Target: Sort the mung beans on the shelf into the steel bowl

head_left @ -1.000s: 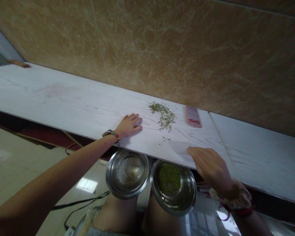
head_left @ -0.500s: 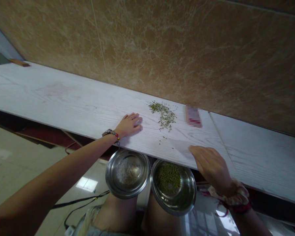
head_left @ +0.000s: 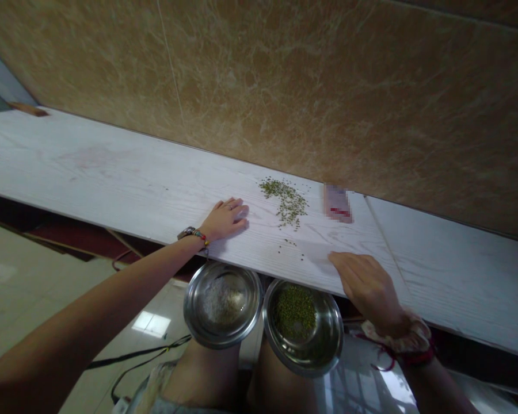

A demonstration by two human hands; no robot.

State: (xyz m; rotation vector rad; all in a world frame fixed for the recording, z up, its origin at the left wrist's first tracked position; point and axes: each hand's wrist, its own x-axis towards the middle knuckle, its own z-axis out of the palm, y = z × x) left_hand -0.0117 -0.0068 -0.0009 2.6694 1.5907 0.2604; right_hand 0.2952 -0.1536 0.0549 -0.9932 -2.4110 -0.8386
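Note:
Small green beans (head_left: 290, 204), which look like mung beans, lie scattered in a patch on the white wooden board (head_left: 155, 172). To the left of them, my left hand (head_left: 225, 219) rests palm down on the board, empty, fingers spread. My right hand (head_left: 366, 284) is above the board's front edge, right of the beans, fingers drawn together and bent down. Its palm side is hidden, so anything held there cannot be seen. Below the edge, a steel bowl (head_left: 334, 339) holds more green beans. Beside it, another steel bowl (head_left: 189, 319) contains pale, whitish grains.
A brown marbled wall panel (head_left: 259, 86) rises behind the board. Against it, right of the beans, lies a small pixelated packet (head_left: 338, 202). A brown wooden piece (head_left: 29, 108) sits at the far left. Black cables (head_left: 142, 355) cross the tiled floor (head_left: 21, 287).
The whole view has shifted very slightly. My right hand is a touch further left and up; my left hand stays flat on the board. Beans and bowls look the same.

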